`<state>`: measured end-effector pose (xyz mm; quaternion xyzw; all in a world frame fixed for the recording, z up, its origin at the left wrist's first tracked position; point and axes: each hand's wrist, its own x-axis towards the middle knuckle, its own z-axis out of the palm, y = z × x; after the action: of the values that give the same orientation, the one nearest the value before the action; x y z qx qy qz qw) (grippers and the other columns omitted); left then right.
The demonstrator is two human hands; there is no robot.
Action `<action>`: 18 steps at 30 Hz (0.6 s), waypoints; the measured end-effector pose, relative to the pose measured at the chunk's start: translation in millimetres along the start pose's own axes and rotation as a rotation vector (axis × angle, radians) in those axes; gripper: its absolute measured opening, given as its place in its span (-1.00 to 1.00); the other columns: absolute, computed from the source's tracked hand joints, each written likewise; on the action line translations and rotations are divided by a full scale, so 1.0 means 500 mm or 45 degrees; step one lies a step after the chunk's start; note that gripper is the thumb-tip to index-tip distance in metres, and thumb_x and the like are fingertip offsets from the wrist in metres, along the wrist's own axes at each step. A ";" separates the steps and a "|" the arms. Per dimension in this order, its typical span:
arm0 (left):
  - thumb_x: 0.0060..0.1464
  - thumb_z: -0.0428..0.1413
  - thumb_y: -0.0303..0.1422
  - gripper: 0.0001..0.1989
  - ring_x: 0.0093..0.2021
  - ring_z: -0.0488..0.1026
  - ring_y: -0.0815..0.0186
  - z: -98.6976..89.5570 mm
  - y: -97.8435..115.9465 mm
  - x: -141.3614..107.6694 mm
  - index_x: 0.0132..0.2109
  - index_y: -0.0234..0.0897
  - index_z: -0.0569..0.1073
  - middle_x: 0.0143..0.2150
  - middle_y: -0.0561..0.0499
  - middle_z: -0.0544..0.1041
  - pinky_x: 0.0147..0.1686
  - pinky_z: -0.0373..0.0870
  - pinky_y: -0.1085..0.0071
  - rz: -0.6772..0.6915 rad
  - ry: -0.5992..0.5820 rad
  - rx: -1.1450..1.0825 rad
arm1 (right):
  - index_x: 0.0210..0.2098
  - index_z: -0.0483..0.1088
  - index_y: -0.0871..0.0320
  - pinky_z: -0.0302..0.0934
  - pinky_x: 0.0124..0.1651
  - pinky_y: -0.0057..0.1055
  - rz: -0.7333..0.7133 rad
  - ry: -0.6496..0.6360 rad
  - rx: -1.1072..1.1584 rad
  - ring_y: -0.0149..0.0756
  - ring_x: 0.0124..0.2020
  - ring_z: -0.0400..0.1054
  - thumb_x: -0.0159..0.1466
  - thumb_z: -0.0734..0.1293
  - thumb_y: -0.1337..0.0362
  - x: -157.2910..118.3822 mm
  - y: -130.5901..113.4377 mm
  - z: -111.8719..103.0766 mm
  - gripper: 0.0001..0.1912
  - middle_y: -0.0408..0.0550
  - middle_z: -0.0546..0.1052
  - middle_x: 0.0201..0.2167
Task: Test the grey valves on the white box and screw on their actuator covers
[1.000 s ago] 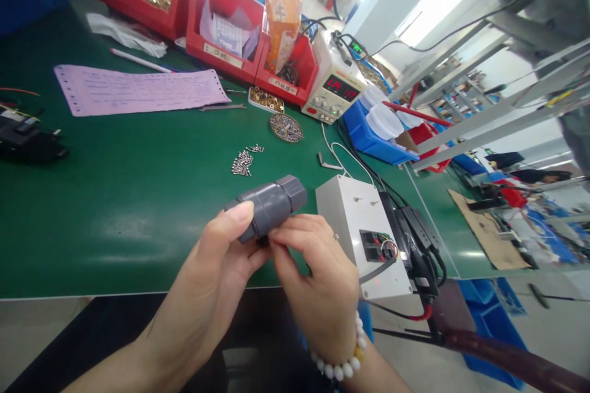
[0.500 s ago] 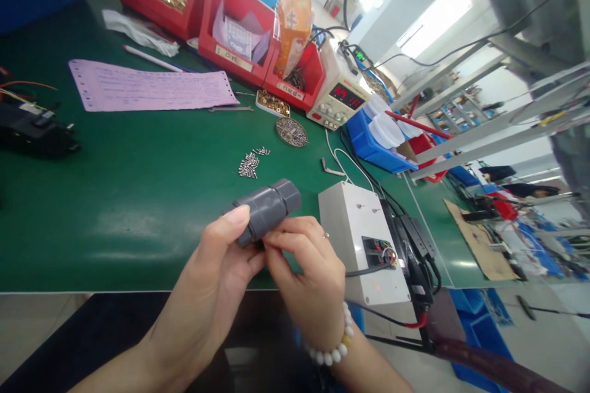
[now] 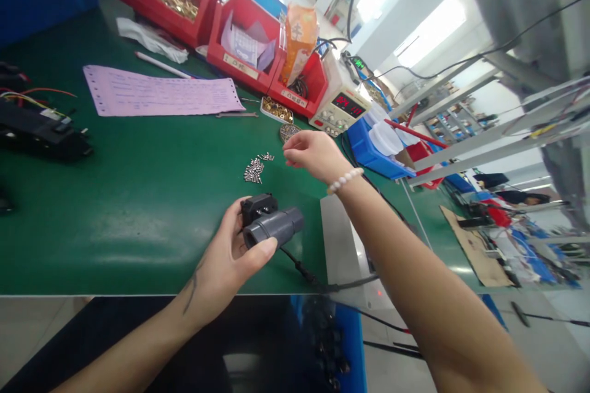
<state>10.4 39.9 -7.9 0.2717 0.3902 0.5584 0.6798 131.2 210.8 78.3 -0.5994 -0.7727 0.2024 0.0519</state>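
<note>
My left hand [image 3: 235, 252] is wrapped round a grey cylindrical part [image 3: 274, 228] with a black block [image 3: 259, 206] on its far side, held over the front of the green table. A black cable runs from near it toward the right. Over the table farther back, my right hand [image 3: 313, 152] has its fingers bent together beside a round dish of small metal parts [image 3: 288, 131], partly covering it. Whatever is between those fingertips is too small to make out. A pile of small screws [image 3: 254, 170] lies to the left of that hand.
Red bins [image 3: 251, 43] line the back, beside a power supply [image 3: 341, 104]. A white box [image 3: 341, 239] stands at the right under my right forearm. A pink sheet [image 3: 166, 96] lies at the left, near black parts with wires [image 3: 41, 132].
My right hand has left the grey part and moved up and away to the round dish. My left hand has turned the part, so the black block now shows.
</note>
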 end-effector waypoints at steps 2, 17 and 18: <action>0.04 0.33 -0.16 -0.31 0.23 0.49 0.01 0.000 0.002 -0.001 0.24 -0.23 0.25 0.28 -0.22 0.47 0.21 0.41 0.23 0.001 -0.030 0.021 | -0.21 0.51 0.32 0.45 -0.08 -0.35 0.048 -0.045 -0.120 -0.30 -0.24 0.54 0.40 0.34 0.48 0.056 0.000 0.031 -0.92 -0.06 0.57 -0.33; 0.04 0.34 -0.18 -0.30 0.23 0.49 -0.02 -0.004 -0.001 0.000 0.25 -0.22 0.25 0.25 -0.21 0.49 0.19 0.44 0.23 0.020 -0.049 -0.014 | -0.21 0.52 0.25 0.43 0.06 -0.18 -0.080 -0.179 -0.509 -0.20 -0.09 0.51 0.39 0.43 0.36 0.063 -0.034 0.069 -0.95 -0.01 0.59 -0.17; 0.03 0.34 -0.19 -0.29 0.22 0.49 -0.02 -0.005 -0.002 0.000 0.24 -0.22 0.26 0.25 -0.21 0.50 0.19 0.44 0.22 0.020 -0.047 -0.022 | -0.23 0.53 0.26 0.40 0.09 -0.18 -0.110 -0.118 -0.494 -0.19 -0.08 0.51 0.38 0.42 0.43 0.043 -0.037 0.057 -0.98 0.01 0.60 -0.19</action>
<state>8.7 39.6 -10.1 0.2793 0.3707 0.5618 0.6848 99.3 220.5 55.5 -0.5545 -0.8238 0.0747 -0.0915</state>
